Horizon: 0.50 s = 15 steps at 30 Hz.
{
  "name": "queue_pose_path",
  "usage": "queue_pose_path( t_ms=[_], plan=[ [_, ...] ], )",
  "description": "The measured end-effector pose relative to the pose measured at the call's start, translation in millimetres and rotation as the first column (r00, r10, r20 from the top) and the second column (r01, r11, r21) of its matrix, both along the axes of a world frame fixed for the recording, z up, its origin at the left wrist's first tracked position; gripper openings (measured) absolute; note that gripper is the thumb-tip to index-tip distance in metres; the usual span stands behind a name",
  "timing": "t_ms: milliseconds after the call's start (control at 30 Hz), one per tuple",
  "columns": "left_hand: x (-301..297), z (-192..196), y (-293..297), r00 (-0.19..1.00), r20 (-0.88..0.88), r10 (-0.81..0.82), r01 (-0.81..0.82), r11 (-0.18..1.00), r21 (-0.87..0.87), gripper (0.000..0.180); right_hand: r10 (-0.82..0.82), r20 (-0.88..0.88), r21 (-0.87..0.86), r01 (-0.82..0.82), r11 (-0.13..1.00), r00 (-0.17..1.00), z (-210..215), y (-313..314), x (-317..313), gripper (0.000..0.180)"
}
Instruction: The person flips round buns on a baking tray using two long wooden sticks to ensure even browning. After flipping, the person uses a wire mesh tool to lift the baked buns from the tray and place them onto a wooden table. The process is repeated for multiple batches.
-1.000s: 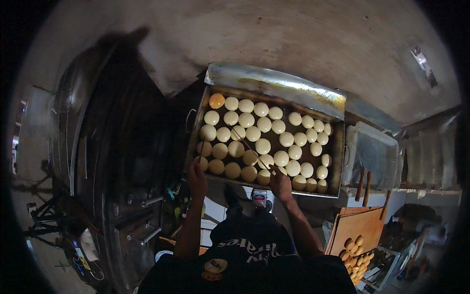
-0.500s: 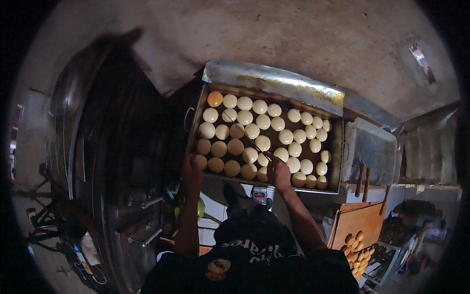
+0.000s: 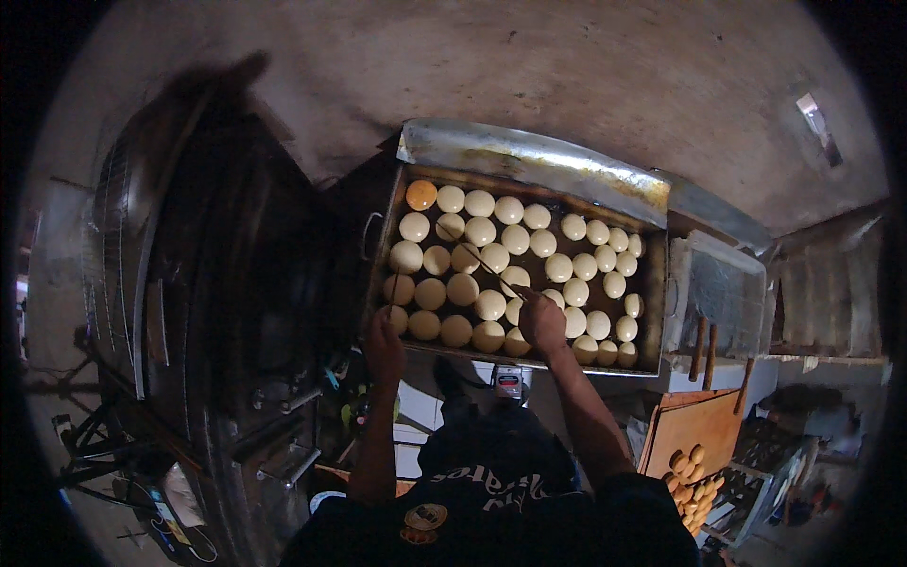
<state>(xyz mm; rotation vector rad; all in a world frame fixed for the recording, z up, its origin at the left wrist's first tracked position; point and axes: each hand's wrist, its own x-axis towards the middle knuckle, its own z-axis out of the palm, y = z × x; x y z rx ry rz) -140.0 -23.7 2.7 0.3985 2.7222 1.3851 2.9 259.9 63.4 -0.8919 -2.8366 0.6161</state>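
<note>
While the left hand (image 3: 384,342) curls round a stick (image 3: 392,295), the right hand (image 3: 542,322) angles inward, clasping another (image 3: 490,268).

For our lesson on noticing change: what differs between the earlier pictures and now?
The right hand has moved forward over the pan, carrying its stick toward the far side. Nothing was visibly taken up or released. The left hand stays by the pan's near left corner; the browned ball remains in the far left corner.

Dough balls (image 3: 462,287) lie in the frying vat (image 3: 654,307); a metal splash guard (image 3: 529,156) stands behind it. At near right, buns (image 3: 697,491) lie beside a board (image 3: 694,430).
</note>
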Motion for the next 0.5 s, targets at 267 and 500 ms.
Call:
queue_pose_path(
  t_ms=[267, 500],
  plan=[
    [-43, 10, 13, 0.996, -0.085, -0.035, 0.031, 0.998, -0.051, 0.034, 0.065, 0.097, 0.034, -0.068, 0.997, 0.993, -75, 21, -32, 0.026],
    [-28, 29, 5, 0.992, 0.127, 0.024, -0.027, 0.999, 0.022, 0.034, 0.062, 0.023, -0.013, -0.061, 0.998, 0.998, -15, 3, -23, 0.032]
  ],
)
